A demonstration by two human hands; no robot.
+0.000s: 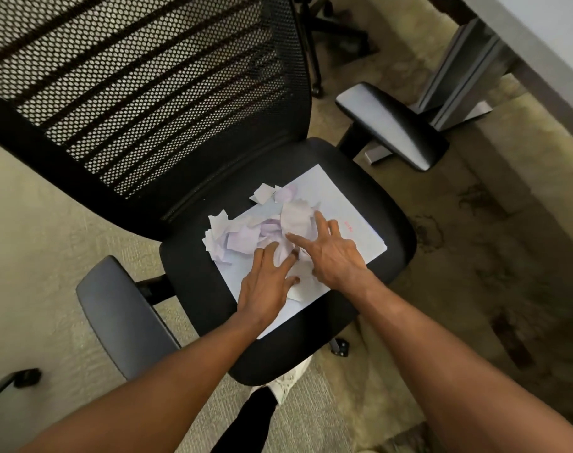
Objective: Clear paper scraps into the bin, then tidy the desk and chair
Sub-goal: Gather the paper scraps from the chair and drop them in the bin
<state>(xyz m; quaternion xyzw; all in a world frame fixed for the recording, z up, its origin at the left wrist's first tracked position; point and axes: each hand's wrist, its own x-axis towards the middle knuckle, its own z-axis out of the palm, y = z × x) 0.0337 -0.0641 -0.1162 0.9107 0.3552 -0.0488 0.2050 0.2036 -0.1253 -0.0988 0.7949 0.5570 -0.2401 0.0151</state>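
Observation:
A black office chair (193, 289) with a mesh back stands in the middle of the view. On its seat lies a white paper sheet (340, 204) with a pile of torn, crumpled paper scraps (242, 237) on top. My left hand (267, 289) rests flat on the near part of the pile, fingers spread. My right hand (327, 253) lies beside it, fingers spread over the scraps, index finger pointing left. Neither hand has closed around any scrap. No bin is in view.
The chair's two grey armrests (392, 125) stick out at the right back and left front. A desk (539, 40) with a metal leg (458, 76) stands at the upper right. Beige carpet (33, 223) surrounds the chair. My shoe shows below the seat.

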